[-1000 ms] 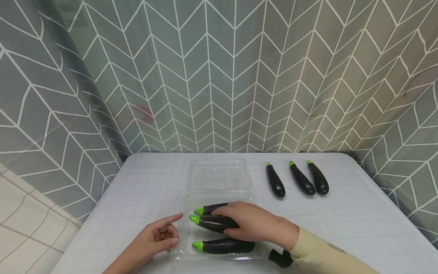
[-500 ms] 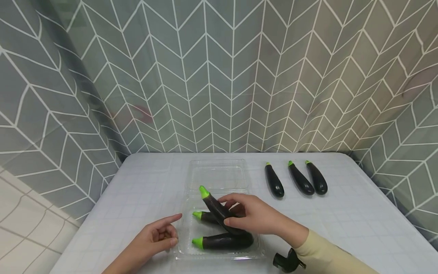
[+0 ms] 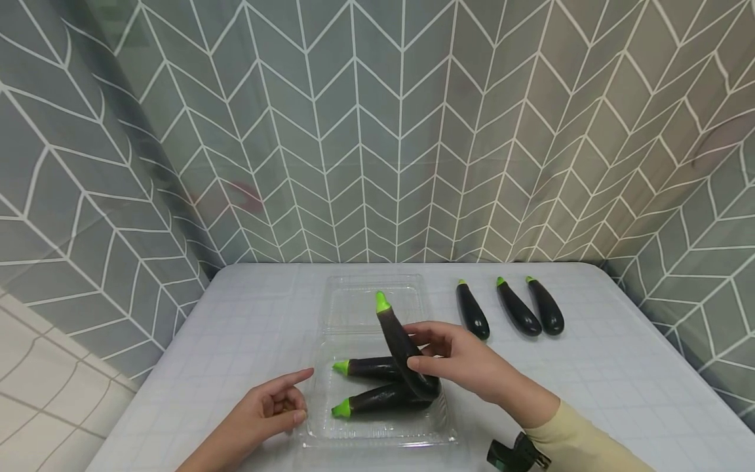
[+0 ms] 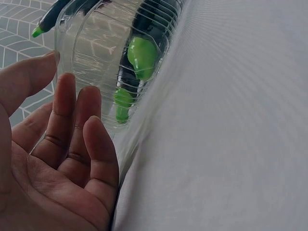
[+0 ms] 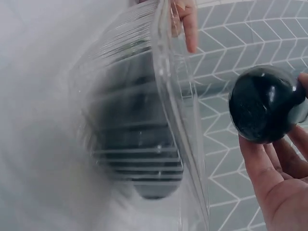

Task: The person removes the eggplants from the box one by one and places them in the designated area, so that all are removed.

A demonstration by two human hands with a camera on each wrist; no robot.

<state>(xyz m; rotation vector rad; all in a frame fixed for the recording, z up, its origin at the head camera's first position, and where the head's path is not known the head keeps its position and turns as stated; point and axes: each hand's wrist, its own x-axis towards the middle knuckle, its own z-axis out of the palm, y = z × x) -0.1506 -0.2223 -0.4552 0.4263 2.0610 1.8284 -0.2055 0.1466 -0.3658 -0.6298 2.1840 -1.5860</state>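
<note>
In my head view, the right hand (image 3: 468, 357) pinches a held eggplant (image 3: 407, 351) about the body, thumb on the near face and fingers on the far face; the grasp is parted only as far as the eggplant's body requires. The held eggplant is tilted, green stem end up and away, rounded end down toward the person. It is positioned over the base (image 3: 389, 431) of a clear plastic clamshell container, toward its right side. From the right wrist view I see its rounded end clear of the container wall.

Two eggplants lie side by side in the base, stems to the left: a rear eggplant (image 3: 370, 368) and a front eggplant (image 3: 379, 398). The held eggplant overlaps both in my head view. The lid (image 3: 352, 308) is laid open behind the base.

The left hand (image 3: 265, 410) is beside the left edge of the base, with the index finger extended, the thumb forward and the remaining fingers loosely bent; it has hold of nothing. I cannot tell whether its fingertips contact the rim.

Three further eggplants rest on the white-covered table (image 3: 248, 328), right of the lid: a left one (image 3: 473, 311) near the right hand, then a middle one (image 3: 518, 308) and a right one (image 3: 546, 307) close together. A black device (image 3: 519, 455) is located at the cream sleeve (image 3: 580, 439). A grey chevron-patterned curtain (image 3: 377, 131) stands behind the table
</note>
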